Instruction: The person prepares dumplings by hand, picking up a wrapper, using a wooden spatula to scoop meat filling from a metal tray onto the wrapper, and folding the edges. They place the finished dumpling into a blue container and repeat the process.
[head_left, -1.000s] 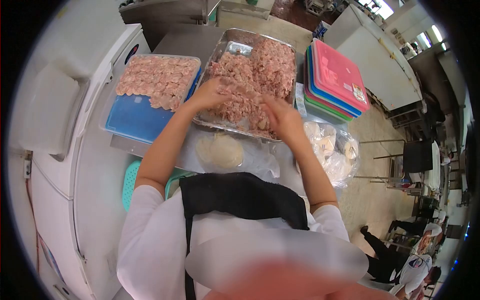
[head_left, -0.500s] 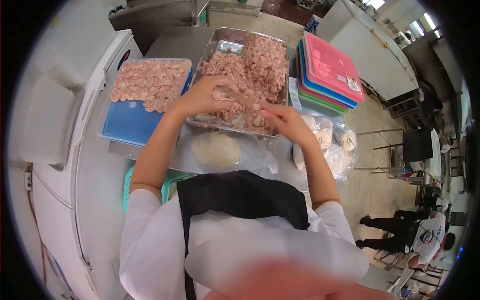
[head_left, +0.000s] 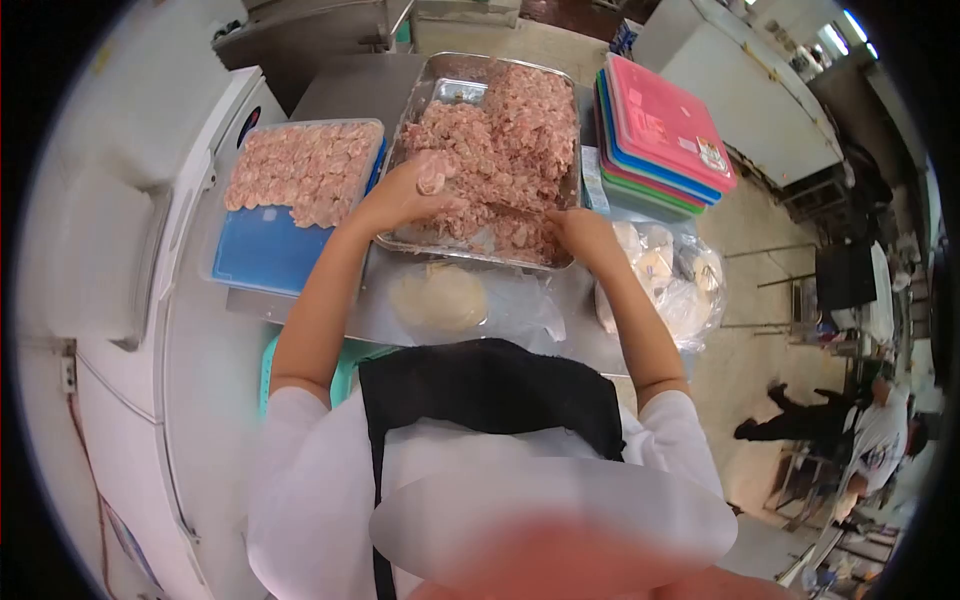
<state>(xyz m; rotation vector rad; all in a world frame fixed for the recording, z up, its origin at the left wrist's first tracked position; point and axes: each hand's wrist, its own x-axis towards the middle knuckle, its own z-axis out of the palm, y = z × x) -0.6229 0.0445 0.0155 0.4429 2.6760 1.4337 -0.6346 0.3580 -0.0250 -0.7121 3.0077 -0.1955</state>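
A meat-filled dumpling (head_left: pixel 433 176) sits in my left hand (head_left: pixel 400 197), whose fingers curl around it over the near left side of a metal tray (head_left: pixel 398 243). Ground meat mixture (head_left: pixel 530 125) is heaped in this tray. My right hand (head_left: pixel 580 236), at the tray's near right, is closed on the handle of a narrow spatula (head_left: pixel 515 209), its blade down in the meat. Just in front of the tray lies a stack of pale round wrappers (head_left: pixel 440 298) on clear plastic. To the left, several formed dumplings (head_left: pixel 300 165) stand in rows on a blue-based tray (head_left: pixel 262 245).
Stacked coloured lids or trays (head_left: pixel 665 120) rise at the right of the meat. A clear plastic bag (head_left: pixel 665 280) with pale round contents lies nearer. A green basket (head_left: pixel 345 368) is below the table's edge. Another person (head_left: pixel 870 435) is far right.
My right hand has moved the spatula away from the dumpling in my left hand, rightward and down into the meat. My left hand has shifted slightly left with the dumpling.
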